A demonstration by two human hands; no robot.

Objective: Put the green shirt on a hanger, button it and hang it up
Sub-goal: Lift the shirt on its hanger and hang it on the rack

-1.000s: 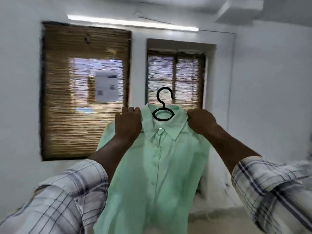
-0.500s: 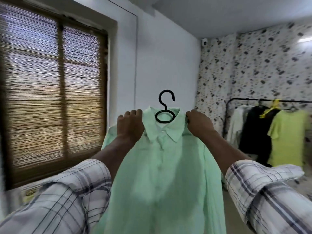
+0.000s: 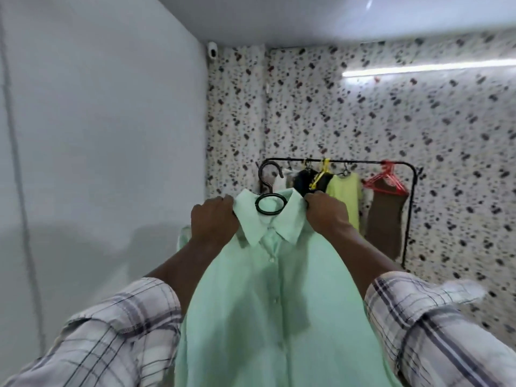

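Green shirt [image 3: 279, 303], buttoned on a black hanger [image 3: 270, 203], hangs held up between both hands: left hand [image 3: 213, 219] and right hand [image 3: 326, 215] each grip a shoulder. Clothes rack [image 3: 363, 163] stands beyond.

Your left hand [image 3: 213, 219] and right hand [image 3: 326, 213] make two, gripping one shirt [image 3: 276, 303] on one hanger [image 3: 270, 203]. Beyond your grip stands one rack [image 3: 363, 162] with at least four garments [image 3: 344, 194], one red hanger [image 3: 386, 178] and one yellow hanger [image 3: 321, 174].

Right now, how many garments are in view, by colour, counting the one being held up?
Mint green: 1, the green shirt
White: 1, the white garment on the rack
Black: 1, the black garment
Yellow-green: 1, the yellow-green garment
Brown: 1, the brown garment
Total: 5
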